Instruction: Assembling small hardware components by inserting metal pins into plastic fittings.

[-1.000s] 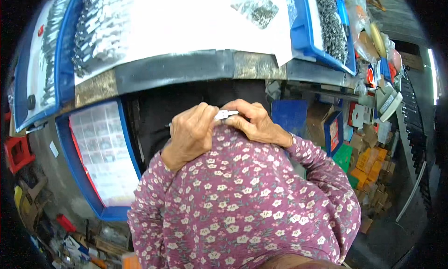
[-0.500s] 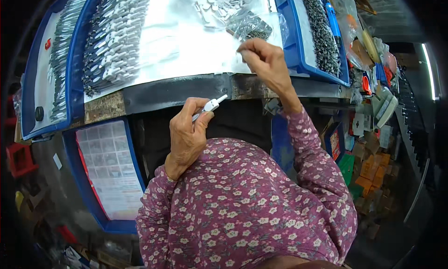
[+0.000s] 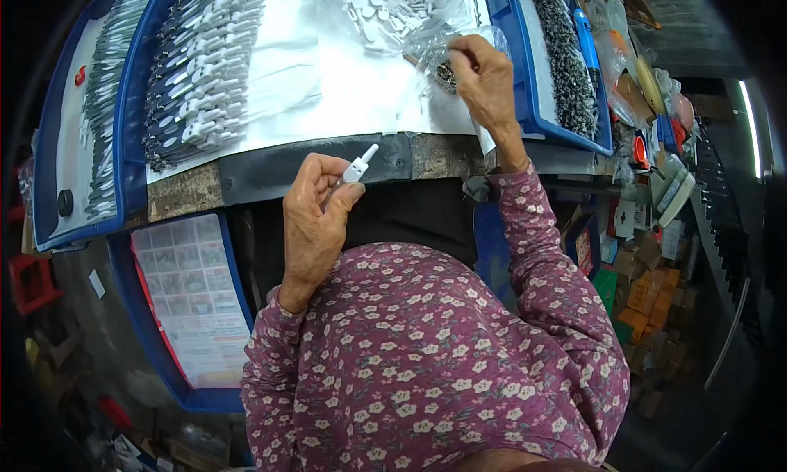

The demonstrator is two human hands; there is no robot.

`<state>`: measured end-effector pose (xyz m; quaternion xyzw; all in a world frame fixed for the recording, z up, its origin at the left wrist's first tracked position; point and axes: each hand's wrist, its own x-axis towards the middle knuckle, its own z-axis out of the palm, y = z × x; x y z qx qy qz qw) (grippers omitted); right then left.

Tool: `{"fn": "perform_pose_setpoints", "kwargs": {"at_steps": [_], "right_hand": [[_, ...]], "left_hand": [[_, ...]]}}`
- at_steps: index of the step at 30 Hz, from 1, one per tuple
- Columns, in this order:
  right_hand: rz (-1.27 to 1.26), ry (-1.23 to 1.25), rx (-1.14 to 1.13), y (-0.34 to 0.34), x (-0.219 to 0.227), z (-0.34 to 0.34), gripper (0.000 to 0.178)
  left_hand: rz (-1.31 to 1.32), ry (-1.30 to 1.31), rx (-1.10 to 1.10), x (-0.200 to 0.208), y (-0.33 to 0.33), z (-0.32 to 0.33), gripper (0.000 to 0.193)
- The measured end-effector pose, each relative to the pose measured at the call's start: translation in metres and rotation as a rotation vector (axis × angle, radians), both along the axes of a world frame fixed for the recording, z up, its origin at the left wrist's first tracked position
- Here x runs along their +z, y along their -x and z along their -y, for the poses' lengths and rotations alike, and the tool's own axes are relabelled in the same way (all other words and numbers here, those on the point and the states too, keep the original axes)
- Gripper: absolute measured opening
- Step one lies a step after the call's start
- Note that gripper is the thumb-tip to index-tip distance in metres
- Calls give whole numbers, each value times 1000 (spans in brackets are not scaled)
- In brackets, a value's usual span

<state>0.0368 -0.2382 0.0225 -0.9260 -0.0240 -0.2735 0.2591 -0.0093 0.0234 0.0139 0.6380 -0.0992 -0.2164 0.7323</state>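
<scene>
Between the thumb and fingers of my left hand [image 3: 316, 210] is a small white plastic part [image 3: 357, 169] with a narrow tip pointing up and to the right. That hand is just in front of the table's dark edge. My right hand [image 3: 488, 77] is over the table at a clear plastic bag [image 3: 426, 46] holding small dark bits [image 3: 446, 77]. Its thumb and forefinger are pinched together, and whatever is between them is too small to make out. Behind the bag lies a heap of loose white parts [image 3: 393, 13] on clear plastic.
Rows of white parts [image 3: 209, 70] are stacked on the white sheet [image 3: 287, 87] at left. Blue trays stand at both sides, the left tray [image 3: 131, 136] with thin grey-green strips, the right tray [image 3: 525, 62] with small dark pieces. A blue bin [image 3: 184, 400] with a printed sheet sits below left.
My right hand has moved up and slightly right to the bag of small bits. My left hand has shifted a little left and up, still holding the white part, which now points more upward.
</scene>
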Motion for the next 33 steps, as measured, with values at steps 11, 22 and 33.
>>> {"fn": "perform_pose_setpoints", "kwargs": {"at_steps": [11,22,33], "right_hand": [[-166,148,-109,7,-28,24,11],[-76,161,-127,4,-34,20,8],[-307,-919,79,22,-1,-1,8]], "left_hand": [[-98,117,0,-5,-12,3,10],[-128,114,-13,-5,-13,8,9],[-162,147,-27,-3,-17,16,9]]}}
